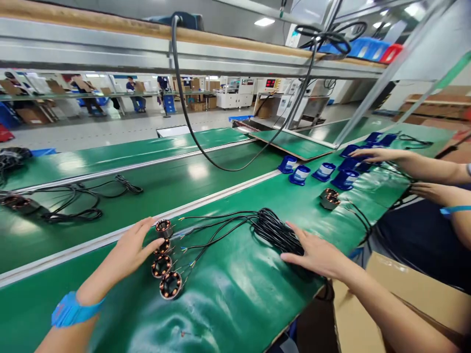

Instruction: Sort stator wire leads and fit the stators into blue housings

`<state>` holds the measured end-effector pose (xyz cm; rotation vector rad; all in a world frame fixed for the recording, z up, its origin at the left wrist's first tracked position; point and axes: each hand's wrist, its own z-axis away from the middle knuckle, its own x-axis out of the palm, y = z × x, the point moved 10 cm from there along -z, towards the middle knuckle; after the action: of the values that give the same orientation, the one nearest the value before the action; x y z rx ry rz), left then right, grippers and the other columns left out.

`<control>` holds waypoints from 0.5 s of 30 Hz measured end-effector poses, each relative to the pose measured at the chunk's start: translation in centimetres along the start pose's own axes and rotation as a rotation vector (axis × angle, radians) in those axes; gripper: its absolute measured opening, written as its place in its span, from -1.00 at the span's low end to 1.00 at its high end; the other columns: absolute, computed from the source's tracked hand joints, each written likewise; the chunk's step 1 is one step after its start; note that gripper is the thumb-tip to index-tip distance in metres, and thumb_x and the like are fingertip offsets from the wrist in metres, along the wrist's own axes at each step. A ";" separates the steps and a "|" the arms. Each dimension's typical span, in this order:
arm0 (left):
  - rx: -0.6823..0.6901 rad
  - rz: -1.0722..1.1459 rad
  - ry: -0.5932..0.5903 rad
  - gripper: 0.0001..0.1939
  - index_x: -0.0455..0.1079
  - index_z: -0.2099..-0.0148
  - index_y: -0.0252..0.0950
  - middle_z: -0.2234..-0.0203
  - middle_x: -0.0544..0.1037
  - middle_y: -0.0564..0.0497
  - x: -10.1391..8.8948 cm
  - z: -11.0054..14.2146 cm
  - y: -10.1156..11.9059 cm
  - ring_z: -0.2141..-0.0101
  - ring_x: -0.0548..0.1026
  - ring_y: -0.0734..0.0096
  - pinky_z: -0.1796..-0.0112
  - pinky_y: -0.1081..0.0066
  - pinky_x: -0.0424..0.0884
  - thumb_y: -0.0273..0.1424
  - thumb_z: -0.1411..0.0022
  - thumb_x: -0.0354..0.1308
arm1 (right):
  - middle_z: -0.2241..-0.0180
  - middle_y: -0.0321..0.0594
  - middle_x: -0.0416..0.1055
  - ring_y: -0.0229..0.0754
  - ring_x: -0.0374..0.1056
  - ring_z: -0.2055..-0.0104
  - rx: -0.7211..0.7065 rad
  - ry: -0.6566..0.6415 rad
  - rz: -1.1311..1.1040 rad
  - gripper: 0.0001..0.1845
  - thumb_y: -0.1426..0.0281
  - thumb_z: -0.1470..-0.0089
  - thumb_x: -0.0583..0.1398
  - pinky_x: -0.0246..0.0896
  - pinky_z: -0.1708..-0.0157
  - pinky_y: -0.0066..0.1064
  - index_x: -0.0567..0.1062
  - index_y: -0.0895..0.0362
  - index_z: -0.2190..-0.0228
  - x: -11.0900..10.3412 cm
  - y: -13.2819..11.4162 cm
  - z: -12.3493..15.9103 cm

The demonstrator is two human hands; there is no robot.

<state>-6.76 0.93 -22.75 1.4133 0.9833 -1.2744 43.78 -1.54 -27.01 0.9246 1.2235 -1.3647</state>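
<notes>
Four copper-wound rings (168, 232) lie in a row on the green work surface (228, 294) beside the spread left hand (128, 251), with the cable bundle (274, 229) at the wide-parted right hand (317, 253) and blue holders (325, 171) farther off.

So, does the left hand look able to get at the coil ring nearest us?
Probably yes. The left hand is open beside the row, and nothing lies over that coil ring. The black cables run off to the other side.
</notes>
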 end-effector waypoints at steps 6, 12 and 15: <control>-0.053 0.021 0.041 0.48 -0.65 -0.47 -0.20 -0.46 -0.43 -0.27 4.8 5.6 3.7 -0.41 -0.34 -0.39 -0.28 -0.41 -0.10 0.39 0.10 0.19 | 0.00 0.06 0.48 0.22 0.46 0.01 0.110 -0.008 0.146 -0.10 0.24 -0.16 0.11 0.36 0.17 -0.11 -0.09 0.20 -0.40 1.1 -0.9 -1.0; 0.022 0.096 -0.037 0.44 -0.71 -0.46 -0.21 -0.44 -0.56 -0.26 6.9 5.5 5.1 -0.42 -0.21 -0.28 -0.31 -0.16 0.11 0.10 0.01 0.33 | -0.01 -0.05 0.51 0.29 0.48 0.03 0.076 0.229 0.068 -0.28 0.18 -0.01 0.12 0.44 0.21 0.04 0.23 -0.03 -0.23 -2.5 4.6 1.7; 0.121 0.127 -0.108 0.39 -0.66 -0.47 -0.22 -0.43 -0.62 -0.20 5.8 4.2 5.5 -0.43 -0.24 -0.16 -0.33 -0.01 0.14 -0.03 -0.01 0.35 | 0.00 -0.17 0.52 0.26 0.51 0.07 0.015 0.419 0.031 -0.31 0.16 0.00 0.15 0.50 0.27 0.05 0.19 -0.25 -0.20 -5.6 6.4 5.4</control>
<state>-1.62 -4.60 -27.77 1.4588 0.7424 -1.3197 51.43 -5.35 -21.76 1.2785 1.5029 -1.1903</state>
